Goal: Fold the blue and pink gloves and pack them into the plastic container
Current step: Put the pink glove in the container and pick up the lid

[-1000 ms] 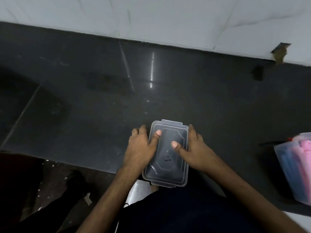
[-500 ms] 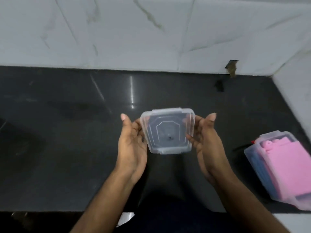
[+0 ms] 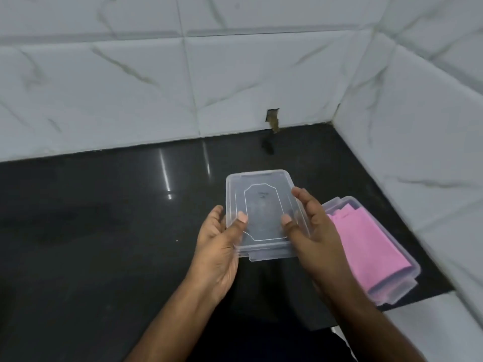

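The black bench (image 3: 91, 231) is stretching across the view, meeting a white marbled tile wall (image 3: 130, 87) behind the lid. The left hand (image 3: 218, 253) is gripping the left edge of a clear plastic lid (image 3: 264, 212), its thumb pressing on the lid's top near the left rim and its fingers (image 3: 217, 212) curling under that edge. The lid is being held above the bench, tilted a little with its far end higher in the view, and a raised outline is showing in its middle. The right hand (image 3: 311, 231) is gripping the lid's right edge in the same way, thumb lying on top and fingers wrapping around the side. Just right of the lid, partly hidden behind the right hand, the plastic container (image 3: 407, 262) is lying on the bench near the side wall, and the folded pink glove (image 3: 366, 246) is lying inside it, filling most of what shows. Whether the blue glove is underneath cannot be told. Behind the lid, at the foot of the wall, a small chipped hole (image 3: 272, 118) is showing in a tile.
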{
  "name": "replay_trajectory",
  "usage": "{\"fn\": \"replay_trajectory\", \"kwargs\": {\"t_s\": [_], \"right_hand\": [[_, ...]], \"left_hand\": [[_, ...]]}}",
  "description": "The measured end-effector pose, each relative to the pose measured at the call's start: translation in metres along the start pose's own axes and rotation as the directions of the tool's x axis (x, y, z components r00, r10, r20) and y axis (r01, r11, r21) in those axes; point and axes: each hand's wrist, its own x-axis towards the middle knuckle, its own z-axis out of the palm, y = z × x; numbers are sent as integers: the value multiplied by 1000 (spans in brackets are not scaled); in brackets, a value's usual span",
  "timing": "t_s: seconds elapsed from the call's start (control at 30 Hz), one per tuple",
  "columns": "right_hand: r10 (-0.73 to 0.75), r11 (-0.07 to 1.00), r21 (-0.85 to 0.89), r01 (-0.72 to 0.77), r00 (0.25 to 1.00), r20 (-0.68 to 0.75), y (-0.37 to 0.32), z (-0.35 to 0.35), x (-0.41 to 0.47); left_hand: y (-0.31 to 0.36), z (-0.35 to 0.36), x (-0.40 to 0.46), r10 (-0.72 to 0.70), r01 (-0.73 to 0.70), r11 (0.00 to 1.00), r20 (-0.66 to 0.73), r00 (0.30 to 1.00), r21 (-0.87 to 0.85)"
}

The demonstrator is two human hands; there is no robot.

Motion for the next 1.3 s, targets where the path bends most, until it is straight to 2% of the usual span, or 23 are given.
{"fn": "replay_trajectory", "kwargs": {"t_s": [0.07,0.17,0.23,0.3,0.4,0.47,0.53,0.6,0.67,0.73,0.8,0.83,0.87,1.07,1.17,1.23,1.3], "right_hand": [[16,995,-95,-15,1000,14,6,-22,6],[47,981,-191,-36,997,54,16,-51,12],[20,977,-213,-12,999,33,23,-71,17],[-38,975,-217,35,999,-10,28,-92,22],[-90,947,-315,68,994,-57,43,-124,28],[-73,893,-449,38,995,-62,53,-141,33],[-27,819,-573,-11,998,-57,64,-154,38],[3,745,-666,-38,999,-54,74,-164,42],[16,706,-706,-65,997,-76,83,-174,46],[23,688,-722,-80,996,-89,88,-179,49],[20,652,-754,-75,997,-81,92,-177,51],[21,633,-771,-74,997,-79,93,-176,52],[21,611,-788,-76,997,-80,93,-174,53],[58,514,-854,-79,997,-57,87,-176,63],[47,459,-887,-50,998,-33,88,-182,68],[75,512,-857,-57,997,-21,96,-186,67],[146,608,-786,-114,989,-31,104,-189,63]], "left_hand": [[-11,18,1,24,-29,998,98,995,51],[-27,39,-1,72,-100,979,158,985,177],[-39,52,-4,70,-147,937,242,968,317],[-50,66,-6,41,-160,910,298,954,384],[-63,90,-4,113,-186,912,210,971,366],[-68,98,6,157,-180,918,91,983,353],[-74,102,17,163,-151,889,9,987,432],[-85,102,26,148,-130,803,16,989,581],[-98,100,31,132,-156,685,90,987,712],[-107,99,36,146,-186,516,128,981,836],[-109,98,43,181,-194,273,148,972,942],[-109,100,46,186,-189,192,153,970,963],[-109,101,49,186,-189,152,160,970,970],[-110,102,63,143,-243,24,238,961,970],[-111,99,65,101,-262,49,257,961,964],[-114,98,63,35,-293,119,291,956,949],[-119,98,60,-22,-371,104,375,927,923]]}}
